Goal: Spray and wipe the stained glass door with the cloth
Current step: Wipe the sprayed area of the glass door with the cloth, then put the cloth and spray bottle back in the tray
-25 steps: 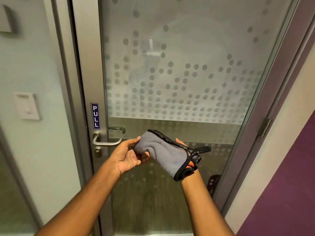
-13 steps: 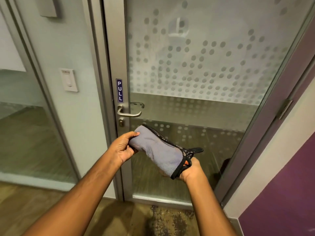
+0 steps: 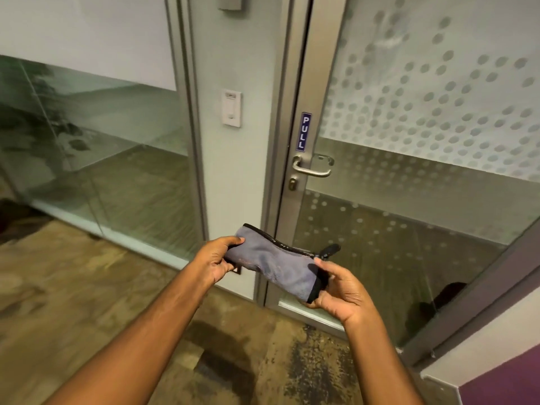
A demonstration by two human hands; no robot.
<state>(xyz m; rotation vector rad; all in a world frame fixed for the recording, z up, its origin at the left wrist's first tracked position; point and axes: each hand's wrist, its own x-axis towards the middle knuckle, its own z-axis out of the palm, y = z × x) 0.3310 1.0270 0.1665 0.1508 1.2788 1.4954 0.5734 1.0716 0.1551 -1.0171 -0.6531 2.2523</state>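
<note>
A folded grey cloth [image 3: 273, 264] with black edging is stretched between both hands in front of the door's lower part. My left hand [image 3: 214, 260] pinches its upper left end. My right hand [image 3: 340, 290] grips its lower right end. The glass door [image 3: 423, 118] fills the upper right, frosted with a dot pattern and showing smears near the top. Its metal frame carries a blue PULL sign [image 3: 304, 131] and a lever handle [image 3: 311, 168]. No spray bottle is in view.
A wall switch [image 3: 231, 108] sits on the panel left of the door. A glass partition [image 3: 96, 159] runs along the left. A purple wall [image 3: 502, 384] stands at the lower right. The floor [image 3: 87, 302] below is mottled brown.
The view has swung left and down, so the door now sits to the right. Both hands have lowered with the cloth, and my right hand has turned to grip its end from below.
</note>
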